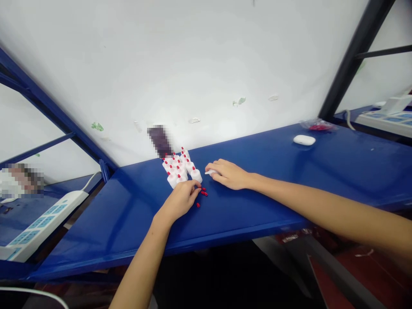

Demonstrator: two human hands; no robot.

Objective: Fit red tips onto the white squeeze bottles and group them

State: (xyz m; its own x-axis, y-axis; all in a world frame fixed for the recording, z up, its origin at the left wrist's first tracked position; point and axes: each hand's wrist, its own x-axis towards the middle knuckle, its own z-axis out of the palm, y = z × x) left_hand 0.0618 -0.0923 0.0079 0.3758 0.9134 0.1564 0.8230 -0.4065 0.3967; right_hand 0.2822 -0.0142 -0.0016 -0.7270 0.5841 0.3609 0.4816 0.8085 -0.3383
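My left hand (183, 198) is on the blue table, thumb and forefinger pinched round a small red cap (200, 187). Just right of those fingertips, several loose red caps (204, 193) lie on the table, and one stray cap (198, 205) sits closer to the front edge. My right hand (228, 174) is closed round a small white bottle, whose uncapped white nozzle (209, 172) points left out of the fingers; the rest is hidden by the hand. Behind my left hand stands a cluster of white bottles (195, 174) with red caps on.
A dark, blurred-out phone-like object (161, 140) leans on the wall behind the bottles. Farther right are a white rounded case (304, 140) and a clear bag (318, 125) with red pieces. Power strips lie beyond the blue frame (80, 133) at left and the dark post (350, 60) at right.
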